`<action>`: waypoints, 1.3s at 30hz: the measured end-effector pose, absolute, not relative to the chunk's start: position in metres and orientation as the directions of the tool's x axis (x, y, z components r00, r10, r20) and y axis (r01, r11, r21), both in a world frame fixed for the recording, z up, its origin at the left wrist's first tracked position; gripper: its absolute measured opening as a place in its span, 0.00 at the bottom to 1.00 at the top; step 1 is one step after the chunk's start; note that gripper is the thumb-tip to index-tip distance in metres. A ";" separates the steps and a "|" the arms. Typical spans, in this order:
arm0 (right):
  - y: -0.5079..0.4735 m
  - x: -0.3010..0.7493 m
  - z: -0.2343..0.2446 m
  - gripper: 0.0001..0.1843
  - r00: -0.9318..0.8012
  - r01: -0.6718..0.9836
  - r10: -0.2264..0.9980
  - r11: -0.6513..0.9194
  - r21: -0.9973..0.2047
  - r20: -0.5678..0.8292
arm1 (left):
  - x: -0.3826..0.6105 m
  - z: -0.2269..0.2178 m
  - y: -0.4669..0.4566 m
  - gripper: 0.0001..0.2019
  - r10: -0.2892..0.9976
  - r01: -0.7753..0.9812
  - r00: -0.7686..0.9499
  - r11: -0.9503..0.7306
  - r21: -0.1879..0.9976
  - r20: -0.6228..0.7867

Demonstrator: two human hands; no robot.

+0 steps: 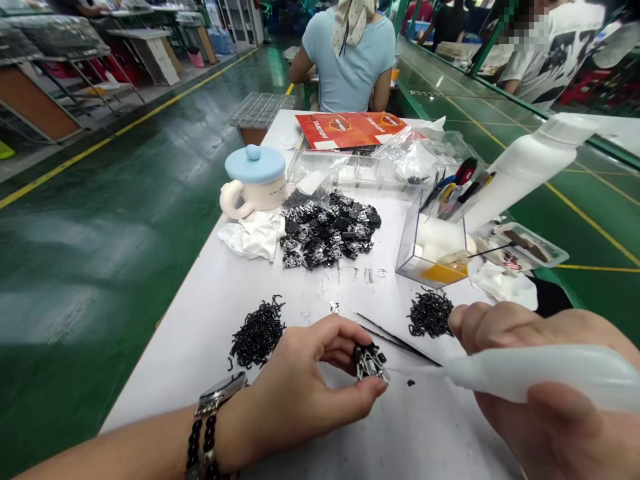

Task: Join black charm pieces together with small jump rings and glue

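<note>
My left hand point(305, 387) is closed, with thumb and fingers pinching a small black-and-silver part point(370, 361) just above the white tabletop. My right hand point(565, 400) is wrapped round a translucent white squeeze bottle point(545, 373), whose thin clear nozzle points left toward the part. Black tweezers point(400, 341) reach out from beside the bottle; their rear end is hidden, so I cannot tell whether the right hand grips them too. Small black curved pieces lie in a left pile point(257, 333) and a right pile point(431, 312). A tiny black bit point(411, 383) rests near the nozzle.
Similar black-and-silver parts form a heap point(330, 230) farther back. Beside it stands a mug point(257, 180) with a blue lid. A clear tool holder point(433, 250) and a tall white bottle point(530, 167) stand at right. A person point(350, 60) sits beyond the table.
</note>
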State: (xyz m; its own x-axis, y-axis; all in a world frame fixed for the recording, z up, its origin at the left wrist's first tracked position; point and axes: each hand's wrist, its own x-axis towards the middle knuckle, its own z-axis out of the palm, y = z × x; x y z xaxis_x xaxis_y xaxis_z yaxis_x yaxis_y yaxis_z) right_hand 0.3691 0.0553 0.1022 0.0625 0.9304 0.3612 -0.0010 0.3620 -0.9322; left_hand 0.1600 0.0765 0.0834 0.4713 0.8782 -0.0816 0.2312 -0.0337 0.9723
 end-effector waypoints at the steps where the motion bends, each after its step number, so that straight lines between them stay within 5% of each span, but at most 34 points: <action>1: 0.053 0.369 0.100 0.09 0.063 0.026 0.924 0.375 -0.927 0.376 | 0.160 0.083 0.076 0.14 0.877 0.230 0.474 -0.041 0.972 -0.076; 33: 0.056 0.366 0.097 0.05 -0.056 0.151 0.894 0.448 -0.881 0.444 | 0.161 0.081 0.078 0.13 0.865 0.262 0.491 -0.030 0.965 -0.106; 39: 0.051 0.366 0.096 0.08 0.107 0.094 0.915 0.380 -0.920 0.389 | 0.160 0.080 0.078 0.13 0.869 0.262 0.485 -0.038 0.964 -0.098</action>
State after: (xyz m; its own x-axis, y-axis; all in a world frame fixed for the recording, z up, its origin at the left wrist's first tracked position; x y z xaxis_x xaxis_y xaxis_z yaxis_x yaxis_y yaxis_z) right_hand 0.3656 0.0509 0.0965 0.1065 0.9150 0.3891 0.0943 0.3803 -0.9200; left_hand 0.1595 0.0780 0.0800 0.4853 0.8689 -0.0977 0.2623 -0.0381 0.9642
